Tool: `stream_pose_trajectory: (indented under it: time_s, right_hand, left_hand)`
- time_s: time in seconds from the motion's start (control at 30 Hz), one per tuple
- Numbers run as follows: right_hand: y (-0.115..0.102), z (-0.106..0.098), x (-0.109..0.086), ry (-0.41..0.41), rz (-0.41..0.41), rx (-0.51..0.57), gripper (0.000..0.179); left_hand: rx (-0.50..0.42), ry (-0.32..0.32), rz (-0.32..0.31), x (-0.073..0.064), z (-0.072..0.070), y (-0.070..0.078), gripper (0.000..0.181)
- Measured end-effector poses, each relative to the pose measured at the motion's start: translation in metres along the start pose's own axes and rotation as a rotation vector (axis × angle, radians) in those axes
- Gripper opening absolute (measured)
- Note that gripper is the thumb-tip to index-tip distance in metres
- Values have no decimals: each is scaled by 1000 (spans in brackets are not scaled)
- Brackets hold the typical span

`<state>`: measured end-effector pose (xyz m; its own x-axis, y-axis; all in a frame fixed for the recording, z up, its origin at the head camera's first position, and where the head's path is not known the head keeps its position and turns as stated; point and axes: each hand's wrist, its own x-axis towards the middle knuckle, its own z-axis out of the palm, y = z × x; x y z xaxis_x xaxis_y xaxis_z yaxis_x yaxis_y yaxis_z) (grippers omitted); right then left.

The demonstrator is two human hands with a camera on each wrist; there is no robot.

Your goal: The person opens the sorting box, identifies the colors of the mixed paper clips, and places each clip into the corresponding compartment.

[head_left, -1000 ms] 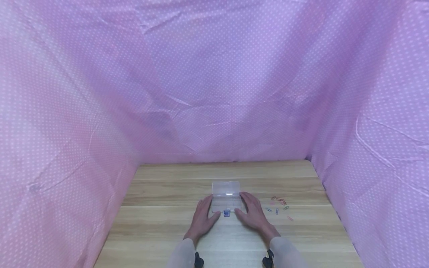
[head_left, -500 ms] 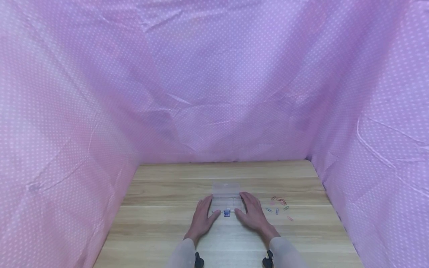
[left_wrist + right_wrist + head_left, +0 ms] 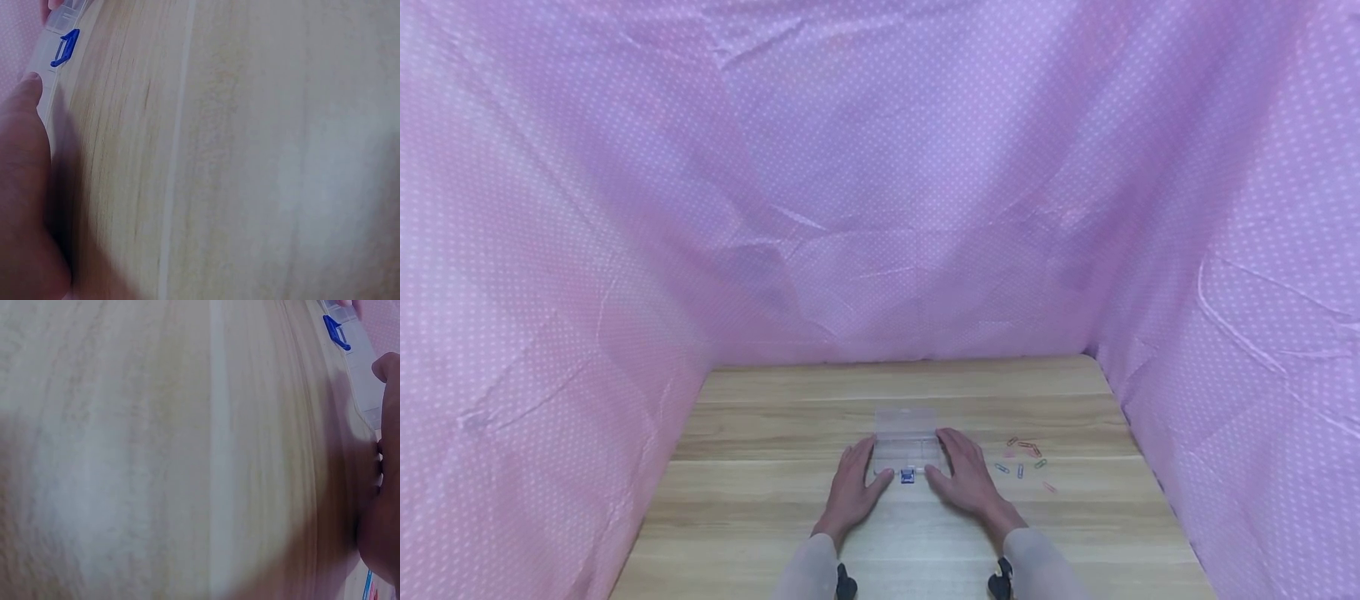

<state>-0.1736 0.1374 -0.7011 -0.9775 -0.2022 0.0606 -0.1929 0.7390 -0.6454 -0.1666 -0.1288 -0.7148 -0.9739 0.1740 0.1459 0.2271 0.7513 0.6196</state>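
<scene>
A clear plastic box (image 3: 895,455) lies on the table with its lid (image 3: 906,421) swung open toward the back. On its front edge is a blue latch (image 3: 907,476), which the left wrist view also shows as a blue clip (image 3: 65,48). My left hand (image 3: 852,485) holds the box's left end, thumb at the front corner and fingers along the side. At the opposite end my right hand (image 3: 966,475) holds it the same way. The far fingertips are partly hidden in both wrist views. Compartment dividers inside show only faintly.
Several coloured paper clips (image 3: 1020,472) lie scattered on the wooden table (image 3: 760,500), to the right of my right hand. Pink dotted cloth (image 3: 880,208) hangs along the table's back and both sides.
The bright reflection on the lid has faded, and the lid looks slightly lower than a second ago. Both hands and the paper clips stay where they were.
</scene>
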Motion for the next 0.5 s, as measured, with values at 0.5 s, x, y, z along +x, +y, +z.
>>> stream_pose_trajectory:
  time_s: [0.5]
  right_hand:
    - [-7, -13, 0, -24, 64, 96, 80]
  left_hand:
    - [-15, -35, -45, 0, -3, 3, 80]
